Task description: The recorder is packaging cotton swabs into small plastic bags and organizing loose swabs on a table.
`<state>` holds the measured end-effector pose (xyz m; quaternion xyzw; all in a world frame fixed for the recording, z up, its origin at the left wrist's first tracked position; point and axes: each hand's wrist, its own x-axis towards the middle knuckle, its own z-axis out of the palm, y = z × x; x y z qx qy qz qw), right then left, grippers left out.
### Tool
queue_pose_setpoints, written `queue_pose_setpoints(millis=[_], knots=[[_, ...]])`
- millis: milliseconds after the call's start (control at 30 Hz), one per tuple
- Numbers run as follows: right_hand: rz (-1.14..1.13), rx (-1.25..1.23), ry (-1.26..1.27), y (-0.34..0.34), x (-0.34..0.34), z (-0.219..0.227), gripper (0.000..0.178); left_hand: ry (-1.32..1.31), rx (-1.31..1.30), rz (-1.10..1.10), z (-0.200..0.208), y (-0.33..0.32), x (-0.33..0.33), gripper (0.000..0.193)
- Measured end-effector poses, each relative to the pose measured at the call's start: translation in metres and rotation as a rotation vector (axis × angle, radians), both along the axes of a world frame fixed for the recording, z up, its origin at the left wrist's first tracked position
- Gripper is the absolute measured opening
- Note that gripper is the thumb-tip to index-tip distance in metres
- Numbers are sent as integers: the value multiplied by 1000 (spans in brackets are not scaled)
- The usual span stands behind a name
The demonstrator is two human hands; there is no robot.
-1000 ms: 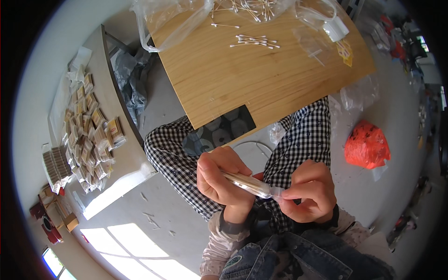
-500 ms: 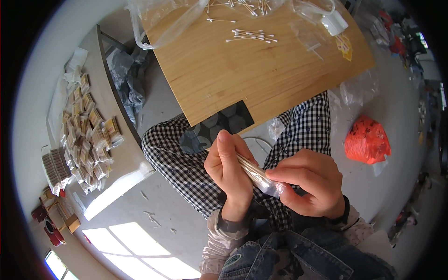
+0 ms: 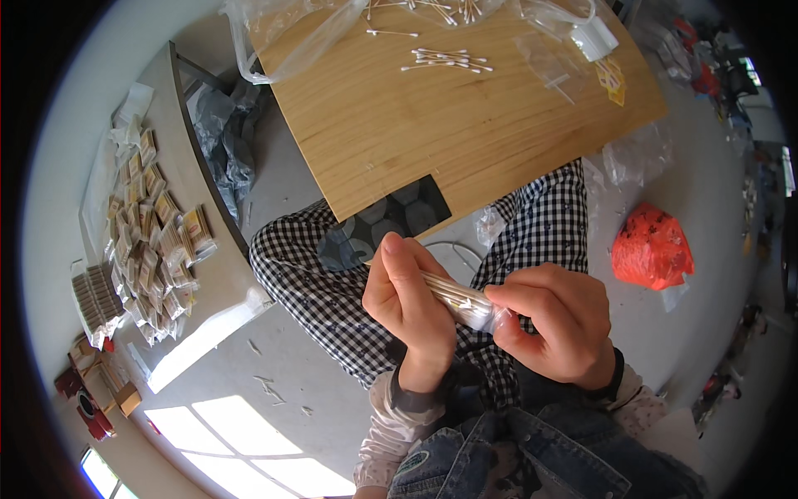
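Note:
A small clear plastic packet of cotton swabs (image 3: 460, 302) is held over my lap, its sticks lying slantwise inside the film. My left hand (image 3: 407, 306) is closed around one end, thumb pointing up. At the other end, the thumb and forefinger of my right hand (image 3: 559, 323) pinch the loose, crinkled film. The swab ends inside my left hand are hidden. Beyond my hands stands a wooden table (image 3: 366, 133); a small pile of loose cotton swabs (image 3: 447, 60) lies on it.
Filled swab packets (image 3: 150, 241) are heaped on a side table at left. A white cup-like container (image 3: 593, 38) and clear bags (image 3: 291, 58) lie at the table's far side. A red plastic bag (image 3: 652, 248) sits on the floor at right.
My right fingers have shifted slightly right and up along the packet's end, and more of the bunched swabs shows. My left hand keeps its grip, almost still.

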<state>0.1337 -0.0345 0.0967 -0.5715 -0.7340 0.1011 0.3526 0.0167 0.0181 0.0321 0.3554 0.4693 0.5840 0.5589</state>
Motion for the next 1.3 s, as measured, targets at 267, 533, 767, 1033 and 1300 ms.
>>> queue_pose_setpoints(millis=[267, 533, 767, 1033, 1300], knots=[[-70, 3, 163, -3, -7, -8, 30, 4, -37, 52, 1, 3, 0, 49], [-131, 46, 97, -10, -12, -8, 28, -101, -129, 58, 1, 5, 1, 48], [-245, -32, 300, -8, -18, -5, 28, -139, -117, 62, 4, 5, 4, 48], [-225, -200, 507, -2, -9, 0, 23, -150, -61, 7, 2, 2, 3, 43], [-115, -386, 597, 4, 3, 3, 18, -56, 7, -52, 3, 3, 1, 48]])
